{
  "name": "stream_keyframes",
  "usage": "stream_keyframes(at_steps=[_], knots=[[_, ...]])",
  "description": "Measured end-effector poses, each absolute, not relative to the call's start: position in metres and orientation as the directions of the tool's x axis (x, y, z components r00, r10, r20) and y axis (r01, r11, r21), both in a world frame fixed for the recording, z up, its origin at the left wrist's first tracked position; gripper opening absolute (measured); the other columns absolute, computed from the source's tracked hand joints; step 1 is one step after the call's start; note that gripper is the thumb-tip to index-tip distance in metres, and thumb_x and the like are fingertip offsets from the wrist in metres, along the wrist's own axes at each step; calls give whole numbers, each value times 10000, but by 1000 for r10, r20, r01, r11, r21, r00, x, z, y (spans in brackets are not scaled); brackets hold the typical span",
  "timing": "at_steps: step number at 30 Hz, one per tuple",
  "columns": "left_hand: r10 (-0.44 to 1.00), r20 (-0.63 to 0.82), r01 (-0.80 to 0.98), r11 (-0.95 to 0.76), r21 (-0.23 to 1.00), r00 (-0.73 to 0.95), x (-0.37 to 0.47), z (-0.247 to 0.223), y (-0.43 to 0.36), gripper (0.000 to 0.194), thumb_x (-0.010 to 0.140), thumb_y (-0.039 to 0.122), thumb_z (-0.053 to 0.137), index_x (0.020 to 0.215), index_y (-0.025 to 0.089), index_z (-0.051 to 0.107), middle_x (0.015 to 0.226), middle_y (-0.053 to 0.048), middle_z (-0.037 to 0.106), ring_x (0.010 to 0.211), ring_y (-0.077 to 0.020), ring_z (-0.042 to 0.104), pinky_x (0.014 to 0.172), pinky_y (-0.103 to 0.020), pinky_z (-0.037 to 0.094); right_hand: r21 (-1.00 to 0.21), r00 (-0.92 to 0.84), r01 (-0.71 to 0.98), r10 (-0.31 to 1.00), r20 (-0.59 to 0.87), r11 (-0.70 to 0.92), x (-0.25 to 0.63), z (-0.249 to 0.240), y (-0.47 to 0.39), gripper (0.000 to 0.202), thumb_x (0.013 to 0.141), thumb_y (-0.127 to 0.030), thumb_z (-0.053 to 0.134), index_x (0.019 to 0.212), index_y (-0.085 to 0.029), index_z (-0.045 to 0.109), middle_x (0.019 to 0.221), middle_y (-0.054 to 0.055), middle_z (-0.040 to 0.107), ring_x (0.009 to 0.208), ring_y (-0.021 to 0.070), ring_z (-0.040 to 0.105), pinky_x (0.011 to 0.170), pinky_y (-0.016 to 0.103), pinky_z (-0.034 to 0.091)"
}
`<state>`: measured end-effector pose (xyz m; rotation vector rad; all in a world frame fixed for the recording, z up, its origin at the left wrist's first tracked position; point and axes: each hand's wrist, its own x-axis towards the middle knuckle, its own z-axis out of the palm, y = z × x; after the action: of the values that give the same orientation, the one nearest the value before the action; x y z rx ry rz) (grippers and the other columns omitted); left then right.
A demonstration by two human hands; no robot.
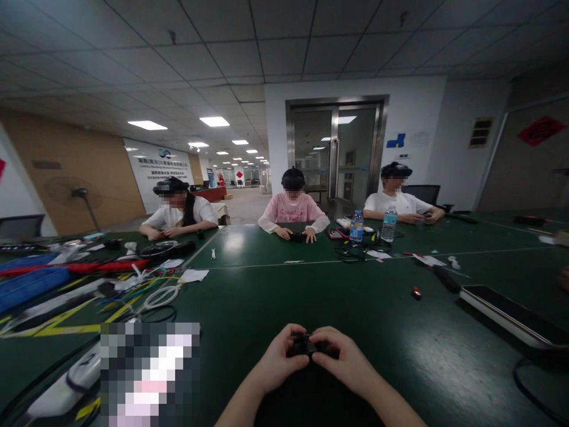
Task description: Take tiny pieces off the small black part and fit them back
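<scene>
Close in front of me, low in the view, both my hands are closed around a small black object [307,345] just above the green table [249,296]. My left hand [282,356] pinches its left side between thumb and fingers. From the right, my right hand [340,357] grips the other side, the two thumbs almost meeting. Fingers cover much of the object, so I cannot tell what kind of thing it is.
Cables [162,296], a blue tray [33,287] and a white power strip [71,379] crowd the left side. At right lie a phone-like slab [511,314] and a small orange-red item [416,292]. Two water bottles [356,226] stand farther back. Several people wearing headsets sit opposite.
</scene>
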<state>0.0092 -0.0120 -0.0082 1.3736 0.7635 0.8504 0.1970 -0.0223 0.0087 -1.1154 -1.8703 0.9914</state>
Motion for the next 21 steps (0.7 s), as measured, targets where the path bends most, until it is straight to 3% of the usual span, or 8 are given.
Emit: stream_keyframes(at_steps=[21], knots=[[859, 38, -70, -2, 998, 510, 8, -6, -13, 493, 651, 137, 688, 1075, 193, 442, 971, -47, 587, 901, -183, 566, 781, -313, 406, -873, -354, 373, 918, 179, 314, 197, 8, -22, 196, 711, -202, 625, 903, -239, 635, 1020, 19, 610, 943, 212, 581, 795, 319, 460]])
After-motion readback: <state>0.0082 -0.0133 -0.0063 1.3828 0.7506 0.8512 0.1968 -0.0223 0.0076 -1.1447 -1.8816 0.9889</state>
